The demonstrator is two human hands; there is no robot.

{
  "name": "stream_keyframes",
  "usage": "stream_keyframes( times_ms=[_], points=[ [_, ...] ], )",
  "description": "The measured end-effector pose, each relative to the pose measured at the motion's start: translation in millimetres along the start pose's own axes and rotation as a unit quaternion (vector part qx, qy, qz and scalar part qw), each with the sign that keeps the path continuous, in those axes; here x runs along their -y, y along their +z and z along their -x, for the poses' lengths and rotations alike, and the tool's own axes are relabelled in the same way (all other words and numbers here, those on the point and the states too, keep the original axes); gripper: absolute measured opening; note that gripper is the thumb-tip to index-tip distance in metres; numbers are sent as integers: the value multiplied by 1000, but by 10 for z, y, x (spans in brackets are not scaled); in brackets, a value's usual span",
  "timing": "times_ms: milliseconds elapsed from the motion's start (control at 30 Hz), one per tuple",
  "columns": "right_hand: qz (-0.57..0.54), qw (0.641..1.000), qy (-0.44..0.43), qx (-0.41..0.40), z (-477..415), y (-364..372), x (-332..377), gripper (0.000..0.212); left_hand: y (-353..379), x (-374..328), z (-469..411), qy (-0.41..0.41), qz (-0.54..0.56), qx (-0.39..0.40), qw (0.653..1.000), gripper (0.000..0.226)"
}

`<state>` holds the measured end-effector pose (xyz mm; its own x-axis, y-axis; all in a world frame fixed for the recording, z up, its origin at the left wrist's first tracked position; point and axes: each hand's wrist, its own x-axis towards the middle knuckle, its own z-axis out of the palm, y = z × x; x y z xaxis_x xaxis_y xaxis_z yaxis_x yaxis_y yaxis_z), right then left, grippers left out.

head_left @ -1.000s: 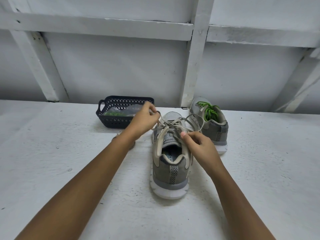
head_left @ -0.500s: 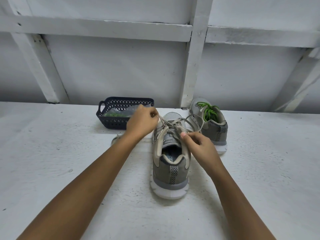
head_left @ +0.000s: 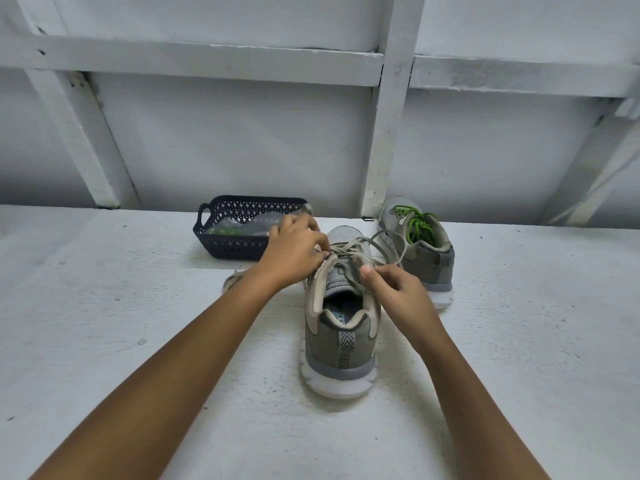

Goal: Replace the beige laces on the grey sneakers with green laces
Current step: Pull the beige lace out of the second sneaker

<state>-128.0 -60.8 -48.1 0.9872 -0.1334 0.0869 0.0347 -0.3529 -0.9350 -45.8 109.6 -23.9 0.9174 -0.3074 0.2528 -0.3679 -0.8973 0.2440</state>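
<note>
Partly under left hand [head_left: 294, 252], beige laces [head_left: 349, 250]

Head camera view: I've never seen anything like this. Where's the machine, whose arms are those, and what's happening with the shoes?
There is no machine here. A person wears a camera on the head, looking forward and down, so the two arms entering from below are their own. The left hand and right hand both pinch the beige lace on the near grey sneaker, whose heel points at the camera. Behind it to the right stands the other sneaker, threaded with green laces. To the left a dark basket holds a clear bag with something green inside. Everything rests on a white table.
</note>
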Motion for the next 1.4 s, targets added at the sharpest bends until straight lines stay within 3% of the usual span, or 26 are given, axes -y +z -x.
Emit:
stream_keyframes(
  times_ms=[133,200,367,433,567,733,867,1000,1133,1233,1333,1400],
  points=[
    [-4,1000,3,2,1,-8,-1,21,-87,112,-42,-103,37,-142,984,23],
    [-2,1000,2,2,0,-7,-1,23,-141,168,-50,-136,38,-175,974,23],
    [3,1000,3,0,-6,7,13,24,-71,132,2,19,-27,-83,996,23],
    [4,1000,3,0,-9,7,17,23,9,98,4,36,-26,-41,998,21],
    [1,1000,1,5,2,0,16,24,101,75,-8,12,-23,-37,999,22],
    [35,999,3,21,-14,-33,41,25,-15,129,-19,-106,-6,-152,983,27],
    [155,988,-19,12,-85,-111,179,37,-120,231,-17,-129,-31,-147,980,30],
    [303,942,-135,-46,-427,-161,398,23,-66,181,-11,-31,-35,-26,999,44],
    [509,846,-140,82,-909,-23,418,43,81,81,-71,26,-95,35,995,36],
    [611,771,-144,103,-1091,76,322,38,132,50,-128,23,-94,27,995,28],
    [623,760,-160,90,-1128,57,295,31,111,36,-160,21,-107,25,994,24],
    [592,785,-164,82,-1089,19,335,29,77,30,-167,16,-84,17,996,22]
  ],
)
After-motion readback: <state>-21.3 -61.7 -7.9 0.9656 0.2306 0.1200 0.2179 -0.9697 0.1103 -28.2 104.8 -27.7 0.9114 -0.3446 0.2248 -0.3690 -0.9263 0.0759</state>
